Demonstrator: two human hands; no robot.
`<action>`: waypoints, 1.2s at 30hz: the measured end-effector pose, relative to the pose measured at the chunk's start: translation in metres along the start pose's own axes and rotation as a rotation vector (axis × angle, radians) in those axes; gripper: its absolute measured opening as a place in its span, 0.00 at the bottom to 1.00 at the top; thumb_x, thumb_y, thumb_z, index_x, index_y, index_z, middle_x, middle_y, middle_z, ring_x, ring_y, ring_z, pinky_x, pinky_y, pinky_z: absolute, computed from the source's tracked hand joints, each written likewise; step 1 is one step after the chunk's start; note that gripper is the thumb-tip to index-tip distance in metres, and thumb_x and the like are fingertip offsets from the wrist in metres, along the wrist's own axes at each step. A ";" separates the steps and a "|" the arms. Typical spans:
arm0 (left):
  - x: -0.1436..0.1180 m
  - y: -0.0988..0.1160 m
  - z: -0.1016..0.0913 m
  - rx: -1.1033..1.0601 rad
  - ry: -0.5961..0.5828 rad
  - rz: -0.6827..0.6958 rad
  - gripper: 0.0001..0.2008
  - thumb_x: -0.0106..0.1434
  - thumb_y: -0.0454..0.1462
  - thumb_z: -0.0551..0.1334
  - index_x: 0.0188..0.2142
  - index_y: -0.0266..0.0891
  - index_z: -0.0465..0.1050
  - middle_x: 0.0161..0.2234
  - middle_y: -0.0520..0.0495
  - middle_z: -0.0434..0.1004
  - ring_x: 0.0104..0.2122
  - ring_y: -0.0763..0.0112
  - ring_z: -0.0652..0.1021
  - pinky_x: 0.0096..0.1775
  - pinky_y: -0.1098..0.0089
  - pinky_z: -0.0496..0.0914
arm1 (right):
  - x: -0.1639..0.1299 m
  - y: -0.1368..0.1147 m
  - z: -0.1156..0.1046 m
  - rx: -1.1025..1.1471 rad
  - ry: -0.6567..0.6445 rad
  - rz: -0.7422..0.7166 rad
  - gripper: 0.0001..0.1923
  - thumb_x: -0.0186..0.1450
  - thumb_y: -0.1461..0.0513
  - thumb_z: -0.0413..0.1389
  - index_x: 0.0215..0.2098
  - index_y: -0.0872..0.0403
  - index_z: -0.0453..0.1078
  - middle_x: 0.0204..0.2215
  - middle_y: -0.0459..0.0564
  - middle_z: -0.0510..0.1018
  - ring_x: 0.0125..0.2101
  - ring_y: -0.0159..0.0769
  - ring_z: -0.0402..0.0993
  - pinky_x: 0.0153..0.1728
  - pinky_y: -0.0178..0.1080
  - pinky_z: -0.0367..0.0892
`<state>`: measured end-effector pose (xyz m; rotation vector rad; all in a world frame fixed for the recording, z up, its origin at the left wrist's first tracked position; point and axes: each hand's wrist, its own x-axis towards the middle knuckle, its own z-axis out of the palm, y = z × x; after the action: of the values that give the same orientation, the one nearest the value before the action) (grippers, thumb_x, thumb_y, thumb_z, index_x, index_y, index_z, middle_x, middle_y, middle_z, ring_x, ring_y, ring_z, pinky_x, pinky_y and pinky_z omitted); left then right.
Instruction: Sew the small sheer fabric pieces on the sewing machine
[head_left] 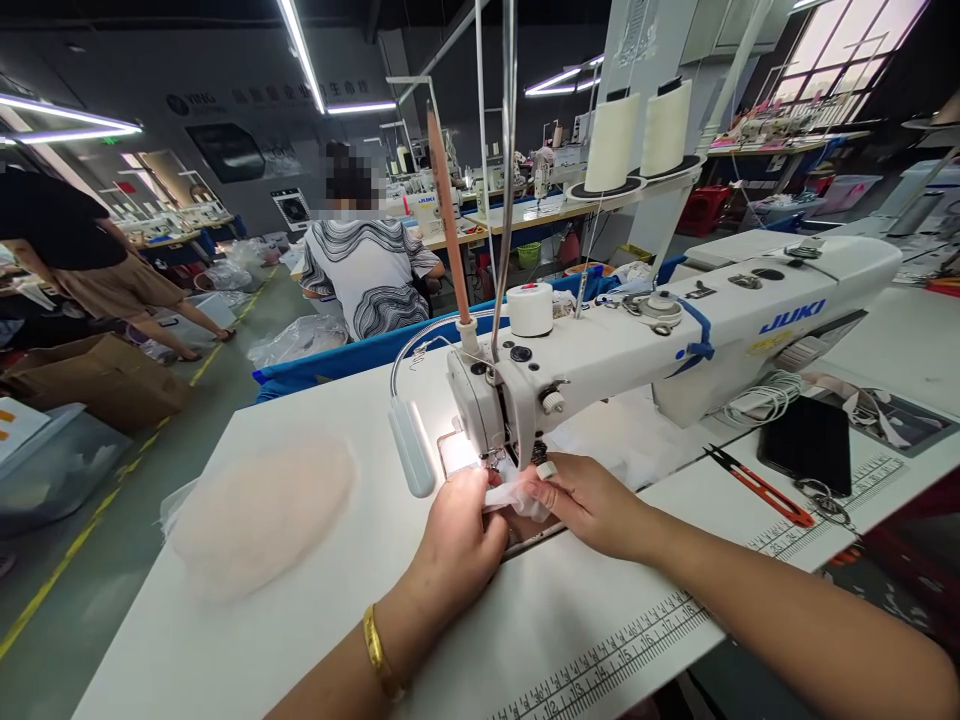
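Left hand: the left hand [459,530] has its fingers closed in a pinch on the near-left edge of a small white fabric piece [504,495], a gold bangle [375,650] on its wrist.
Right hand: the right hand [589,500] pinches the same piece from the right, fingers curled narrow over it, a pale ring or thimble on one finger.
Fabric: it lies bunched between both hands, right at the presser foot of the white Juki sewing machine [675,340], under the lit needle area.
Progress: by my reading the piece is only being fed in at the needle; no finished seam can be made out, so most of the stitching appears left to do.
Stack: a pale pink pile of cut pieces [259,515] rests well apart to the left on the white table [225,640].
Tools: red thread snips [757,485] and a black phone [806,445] lie to the right.
Background: a seated person in a striped top [367,275] works at another station.
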<state>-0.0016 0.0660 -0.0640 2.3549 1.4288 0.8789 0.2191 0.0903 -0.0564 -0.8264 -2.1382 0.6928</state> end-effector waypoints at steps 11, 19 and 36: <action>0.005 0.003 -0.004 -0.042 0.040 0.071 0.09 0.68 0.34 0.62 0.30 0.40 0.74 0.35 0.44 0.75 0.41 0.58 0.76 0.43 0.61 0.73 | 0.003 -0.004 0.001 0.221 0.040 0.107 0.22 0.80 0.47 0.46 0.43 0.52 0.73 0.38 0.50 0.83 0.40 0.41 0.79 0.42 0.40 0.70; -0.024 0.007 -0.005 0.055 0.030 0.314 0.14 0.73 0.32 0.58 0.35 0.43 0.82 0.34 0.46 0.75 0.35 0.64 0.72 0.38 0.62 0.66 | -0.006 -0.007 -0.010 -0.231 -0.344 -0.251 0.22 0.81 0.52 0.46 0.34 0.52 0.72 0.31 0.47 0.79 0.34 0.38 0.72 0.40 0.41 0.63; -0.015 -0.004 -0.003 0.187 0.063 0.338 0.12 0.74 0.32 0.60 0.43 0.44 0.83 0.37 0.46 0.80 0.34 0.63 0.74 0.39 0.61 0.68 | -0.001 -0.005 -0.009 -0.471 -0.347 -0.204 0.13 0.78 0.55 0.56 0.37 0.53 0.71 0.34 0.47 0.80 0.33 0.39 0.69 0.40 0.43 0.60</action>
<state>-0.0115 0.0542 -0.0692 2.7888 1.2000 0.9424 0.2255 0.0883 -0.0480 -0.7464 -2.7136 0.2350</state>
